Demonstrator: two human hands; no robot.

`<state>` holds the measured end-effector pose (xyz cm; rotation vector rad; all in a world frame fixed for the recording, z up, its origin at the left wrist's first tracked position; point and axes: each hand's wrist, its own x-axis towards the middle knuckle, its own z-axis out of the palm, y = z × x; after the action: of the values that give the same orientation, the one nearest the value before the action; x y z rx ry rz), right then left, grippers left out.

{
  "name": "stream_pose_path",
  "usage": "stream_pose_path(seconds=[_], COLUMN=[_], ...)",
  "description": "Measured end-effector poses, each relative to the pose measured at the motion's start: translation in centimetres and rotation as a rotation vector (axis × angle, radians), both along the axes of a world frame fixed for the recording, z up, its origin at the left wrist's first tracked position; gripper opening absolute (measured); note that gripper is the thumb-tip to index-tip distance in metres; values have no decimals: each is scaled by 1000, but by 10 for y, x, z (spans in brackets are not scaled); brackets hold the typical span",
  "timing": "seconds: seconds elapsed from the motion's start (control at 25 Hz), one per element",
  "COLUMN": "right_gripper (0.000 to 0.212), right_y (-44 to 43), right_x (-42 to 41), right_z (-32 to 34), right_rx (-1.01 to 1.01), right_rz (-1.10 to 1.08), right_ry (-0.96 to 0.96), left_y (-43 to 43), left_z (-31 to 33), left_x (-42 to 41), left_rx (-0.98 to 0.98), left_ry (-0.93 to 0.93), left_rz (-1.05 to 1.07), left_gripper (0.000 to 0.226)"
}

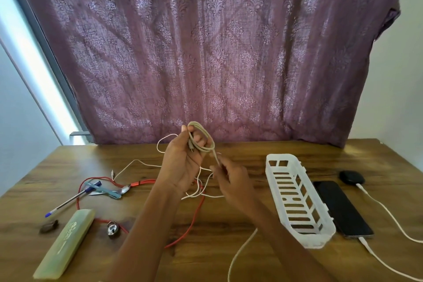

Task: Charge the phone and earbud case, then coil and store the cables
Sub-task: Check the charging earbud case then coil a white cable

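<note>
Left hand (183, 162) is curled round the beige cable (204, 131) loops, right hand (231, 181) pinching its tail, so I'd keep every wrap same-sized and snug, no twisting.

The table (286, 151) stands in front of a curtain (206, 52). Over the middle of the table, the left hand (180, 162) holds a coil of cable (212, 144). The right hand (231, 181) is just to its right and lower, pinching the tail of the coil. A basket (283, 156) lies to the right of the hands. The phone (341, 208) lies just beside the basket, on its right, with the earbud case (351, 177) just behind it. The phone cable (366, 244) and the case cable (364, 190) are plugged in. On the left lie a pen (71, 199), a spoon (124, 189), a padlock (112, 229) and a long box (65, 242), the box nearest the front
</note>
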<state>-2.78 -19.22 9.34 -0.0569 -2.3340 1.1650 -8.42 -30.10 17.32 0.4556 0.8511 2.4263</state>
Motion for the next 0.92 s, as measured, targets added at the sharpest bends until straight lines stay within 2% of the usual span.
stream_pose_path(seconds=[0.08, 0.16, 0.24, 0.4, 0.52, 0.6, 0.64, 0.72, 0.8, 0.92], right_gripper=[35, 43, 47, 20, 16, 6, 6, 5, 13, 22], right_y=[-6, -6, -4, -1, 5, 15, 20, 31, 40, 53], right_x=[7, 10, 13, 21, 24, 23, 22, 17, 11, 2], right_z=[-5, -12, -13, 5, 24, 37, 45, 59, 69, 79], right_rx=[246, 504, 645, 842, 952, 974, 982, 950, 778, 523], right_rz=[-89, -199, -262, -299, -252, -184, -162, -134, -64, 60], right_ry=[10, 121, 203, 384, 448, 446, 443, 455, 433, 369], left_y=[-1, 0, 4, 13, 12, 11, 11, 10, 9, 7], left_z=[-5, -9, -14, -27, -38, -42, -40, -33, -23, -11], left_x=[-2, -3, -2, -1, -4, -4, -1, 6, 10, 9], left_rx=[-65, -158, -296, -555, -820, -965, -960, -834, -691, -605], left_ry=[64, 168, 272, 480, 734, 886, 881, 770, 638, 484], left_rz=[77, 139, 217, 312, 387, 400, 340, 143, -23, -130], left_gripper=[31, 28, 26, 20, 20, 21, 21, 25, 31, 34])
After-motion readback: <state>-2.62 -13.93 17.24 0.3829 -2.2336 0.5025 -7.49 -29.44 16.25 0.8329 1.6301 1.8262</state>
